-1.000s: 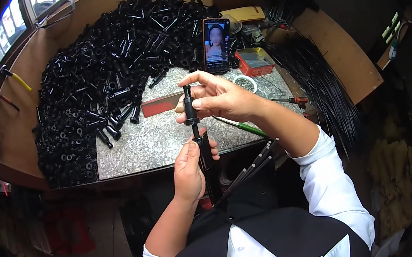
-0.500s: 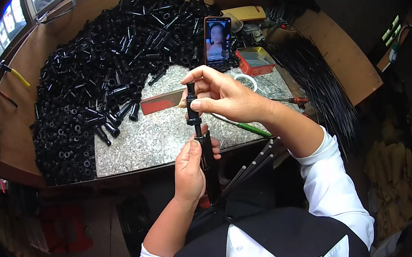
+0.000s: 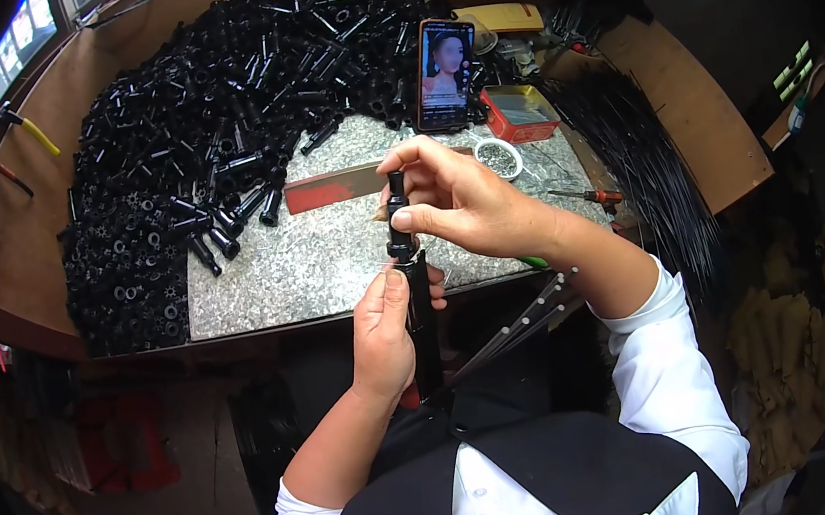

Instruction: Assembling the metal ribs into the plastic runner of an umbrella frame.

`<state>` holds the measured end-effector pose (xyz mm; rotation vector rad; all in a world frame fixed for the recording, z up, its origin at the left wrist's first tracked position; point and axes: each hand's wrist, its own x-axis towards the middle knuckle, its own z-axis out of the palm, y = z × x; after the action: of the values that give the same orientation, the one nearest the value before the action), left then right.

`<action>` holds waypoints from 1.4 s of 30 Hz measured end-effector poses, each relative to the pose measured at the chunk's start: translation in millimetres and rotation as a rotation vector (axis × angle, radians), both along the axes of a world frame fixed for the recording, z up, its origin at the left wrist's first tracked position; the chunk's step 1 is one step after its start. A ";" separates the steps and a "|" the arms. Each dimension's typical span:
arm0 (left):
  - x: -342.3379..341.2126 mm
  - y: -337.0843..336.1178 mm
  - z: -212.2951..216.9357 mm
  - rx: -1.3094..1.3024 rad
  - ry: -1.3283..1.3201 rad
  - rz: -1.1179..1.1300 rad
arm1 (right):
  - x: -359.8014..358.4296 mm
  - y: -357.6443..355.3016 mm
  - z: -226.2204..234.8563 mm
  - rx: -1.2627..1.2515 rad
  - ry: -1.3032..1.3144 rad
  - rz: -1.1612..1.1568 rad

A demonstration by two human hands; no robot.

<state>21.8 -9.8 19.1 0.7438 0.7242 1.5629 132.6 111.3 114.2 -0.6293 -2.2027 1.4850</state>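
Far-left bench edge: a yellow-handled tool (image 3: 36, 135) lies on the brown wooden bench (image 3: 8, 240), well apart from the hands, with bare wood around it.
Heap: a large heap of black tubes (image 3: 216, 107) fills the far left of the bench and spills onto the left side of the speckled plate (image 3: 322, 257); a few stray tubes lie at its left edge.
Plate room: the near middle of the speckled plate is bare, from the heap's fringe to the near edge, which runs just behind the hands.
Red strip: a flat red strip (image 3: 335, 187) lies on the plate, far of the hands.
Left hand: the left hand (image 3: 383, 333) is closed around the lower part of an upright black rod (image 3: 422, 327), below and nearer than the plate's edge, thumb pointing up along it.
Rod top: the black cap piece (image 3: 399, 221) sits on the rod's upper end, over the near edge of the plate.
Right hand: the right hand (image 3: 463, 207) pinches the cap piece between thumb and fingers, curled narrow around it.
Phone: a phone (image 3: 444, 73) stands upright at the far edge of the plate, screen lit.
Right side: a red box (image 3: 518, 114) and a small white dish (image 3: 500, 158) sit right of the phone; a bundle of thin black rods (image 3: 634, 164) lies along the right bench edge, near the right forearm.
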 end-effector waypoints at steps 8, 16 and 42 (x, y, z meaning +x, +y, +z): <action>1.1 -0.8 -2.8 0.005 0.048 0.049 | -5.3 -9.6 14.8 0.352 -0.185 0.000; 0.4 1.0 -3.7 0.017 0.032 0.026 | -3.4 -2.2 4.1 0.131 -0.107 0.054; -2.0 -1.7 -6.5 0.036 -0.058 -0.055 | 12.9 -3.3 -13.6 0.089 -0.139 0.216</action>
<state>19.8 -11.6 12.7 0.7367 0.6295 1.5445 145.5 108.0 100.6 -0.4916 -2.4968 1.4742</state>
